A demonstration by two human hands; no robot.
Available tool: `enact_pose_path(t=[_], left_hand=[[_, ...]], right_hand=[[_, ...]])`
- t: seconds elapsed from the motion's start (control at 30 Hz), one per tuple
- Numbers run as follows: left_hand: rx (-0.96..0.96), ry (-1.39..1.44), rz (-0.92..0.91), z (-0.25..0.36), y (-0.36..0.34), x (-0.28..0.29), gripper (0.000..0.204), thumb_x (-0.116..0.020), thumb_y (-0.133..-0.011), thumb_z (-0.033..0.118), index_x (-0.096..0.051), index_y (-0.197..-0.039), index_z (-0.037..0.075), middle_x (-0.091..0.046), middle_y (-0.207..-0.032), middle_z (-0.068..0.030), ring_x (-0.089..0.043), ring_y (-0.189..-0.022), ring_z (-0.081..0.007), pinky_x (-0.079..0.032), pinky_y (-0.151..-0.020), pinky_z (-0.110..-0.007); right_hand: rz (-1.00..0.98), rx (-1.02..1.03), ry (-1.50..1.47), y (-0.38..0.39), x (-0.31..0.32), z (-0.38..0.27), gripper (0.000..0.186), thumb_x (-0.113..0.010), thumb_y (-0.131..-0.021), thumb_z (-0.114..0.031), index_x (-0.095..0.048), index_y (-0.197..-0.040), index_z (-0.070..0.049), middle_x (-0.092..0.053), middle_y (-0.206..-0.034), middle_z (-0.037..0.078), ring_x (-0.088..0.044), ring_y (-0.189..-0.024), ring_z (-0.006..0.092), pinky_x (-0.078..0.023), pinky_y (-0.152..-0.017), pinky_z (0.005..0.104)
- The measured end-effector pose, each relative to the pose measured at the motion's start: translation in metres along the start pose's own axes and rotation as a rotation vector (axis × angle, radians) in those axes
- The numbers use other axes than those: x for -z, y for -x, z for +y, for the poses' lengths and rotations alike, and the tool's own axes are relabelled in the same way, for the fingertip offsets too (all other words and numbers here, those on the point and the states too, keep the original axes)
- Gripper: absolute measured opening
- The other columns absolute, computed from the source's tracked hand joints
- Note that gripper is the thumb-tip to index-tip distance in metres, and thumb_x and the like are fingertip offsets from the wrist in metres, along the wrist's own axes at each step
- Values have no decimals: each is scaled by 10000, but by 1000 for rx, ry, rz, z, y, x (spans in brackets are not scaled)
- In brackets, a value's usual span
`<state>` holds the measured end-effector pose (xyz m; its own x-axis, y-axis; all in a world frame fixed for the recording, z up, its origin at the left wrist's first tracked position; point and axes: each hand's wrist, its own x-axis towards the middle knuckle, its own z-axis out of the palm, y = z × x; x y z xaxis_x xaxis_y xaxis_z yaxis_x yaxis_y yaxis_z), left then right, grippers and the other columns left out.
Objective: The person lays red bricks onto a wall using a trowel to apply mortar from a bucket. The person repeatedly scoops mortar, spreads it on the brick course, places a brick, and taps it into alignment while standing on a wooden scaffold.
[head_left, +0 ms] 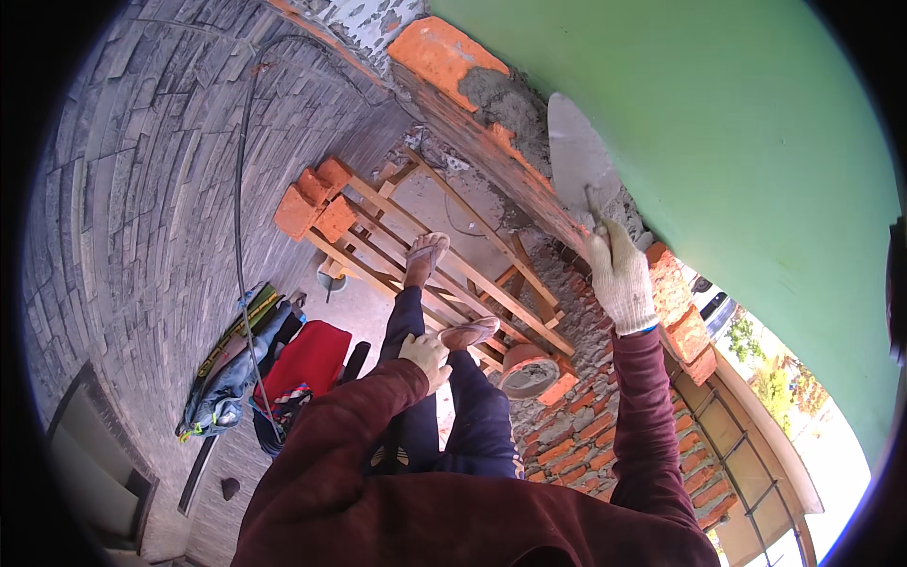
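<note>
My right hand (619,274) in a knitted cream glove grips a trowel (576,151), its broad blade held at the grey mortar (505,104) that runs along the wall top beside a green wall (737,123). An orange brick (444,57) lies in that mortar. My left hand (425,362) is low over my leg, fingers loosely bent and apart, with nothing visible in it. Below, my sandalled feet rest on a wooden slatted platform (458,269), which has several orange bricks (298,210) piled at its left end.
A round bucket (529,369) is by my right foot. Clothes (236,364) and a red item (298,359) are at left by a stone-clad wall (151,189) with a hanging black cable (241,236). Rough brickwork (595,425), stacked bricks (680,302) and rebar (727,454) are at right.
</note>
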<state>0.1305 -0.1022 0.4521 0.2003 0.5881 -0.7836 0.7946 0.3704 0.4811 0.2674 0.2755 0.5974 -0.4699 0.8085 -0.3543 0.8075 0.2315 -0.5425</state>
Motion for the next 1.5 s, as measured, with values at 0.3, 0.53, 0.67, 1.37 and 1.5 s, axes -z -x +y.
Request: enact_pose_path(t=[0.3,0.53,0.67,1.37,1.5], left_hand=[[-22,6,-83,-7,-6,27,463,-630,-999,457,-696,-1325,136,-641,-1459,-93,-521,-1431,-303,-360,-1214,-599],[-11,57,-5,-20,-3,16,445,-681,-959,432,-722,-1294,141,-673,-1406,-93,-536,-1406,-320,-351,-1207,-602],[-39,53,-71,-17,-4,30,460,-685,-956,425,-707,-1312,135,-666,-1413,-91,-535,-1405,-320,-363,-1190,-593],[-89,36,7,-37,8,24,423,-688,-935,402,-737,-1253,128,-694,-1349,-73,-568,-1348,-300,-393,-1159,-554],[-98,10,-62,-31,12,38,409,-688,-929,393,-742,-1230,122,-691,-1359,-72,-562,-1353,-291,-385,-1169,-529]], right_hand=[[-117,92,314,-83,-17,9,383,-524,-1064,-321,-617,-1165,37,-724,-918,297,-714,-845,508,-575,-754,585],[-281,-86,-179,-23,10,3,381,-475,-1113,-320,-601,-1237,17,-639,-718,124,-628,-487,209,-542,-465,359],[-148,-621,-916,14,-43,11,391,-505,-1132,-369,-601,-1246,-7,-617,-741,66,-589,-506,161,-522,-431,321],[180,-398,-180,21,-122,-32,376,-622,-1036,-222,-601,-1305,40,-757,-1008,248,-778,-819,367,-629,-774,480],[236,-150,-184,12,-154,-35,391,-667,-1006,-217,-585,-1315,7,-742,-1095,232,-770,-965,381,-615,-819,495]])
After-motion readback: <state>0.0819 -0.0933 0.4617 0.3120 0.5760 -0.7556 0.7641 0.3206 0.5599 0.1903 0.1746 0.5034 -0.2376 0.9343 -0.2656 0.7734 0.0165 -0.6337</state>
